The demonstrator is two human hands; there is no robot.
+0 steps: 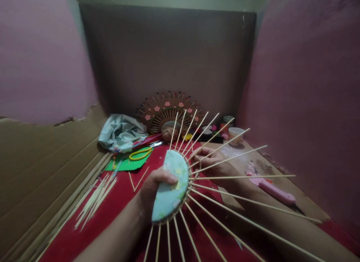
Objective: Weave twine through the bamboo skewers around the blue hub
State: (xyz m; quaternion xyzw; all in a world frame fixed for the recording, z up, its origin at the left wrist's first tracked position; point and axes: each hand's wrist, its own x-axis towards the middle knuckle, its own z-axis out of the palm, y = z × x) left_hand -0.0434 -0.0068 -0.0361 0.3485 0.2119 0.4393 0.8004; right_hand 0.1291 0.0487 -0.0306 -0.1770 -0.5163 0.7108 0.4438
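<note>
My left hand (154, 183) grips a half-round, pale blue patterned piece (171, 198), its thumb flat on the front face. Long thin bamboo sticks (219, 200) fan out from the curved edge of this piece. Brown twine (190, 185) runs along that curved edge, around the bases of the sticks. Behind the upper right sticks, my right hand (209, 160) has its fingers pinched together near the edge, with a thin loop of twine beside them. The sticks partly hide these fingers.
Loose sticks (97, 200) lie left on the red cloth (123, 209). Yellow-handled scissors (140, 154) rest on green sheet (135, 165). Behind are crumpled fabric (120, 130), a twine ball (169, 133) and a decorated fan (160, 110). A pink glue gun (277, 190) and cup (236, 135) stand right.
</note>
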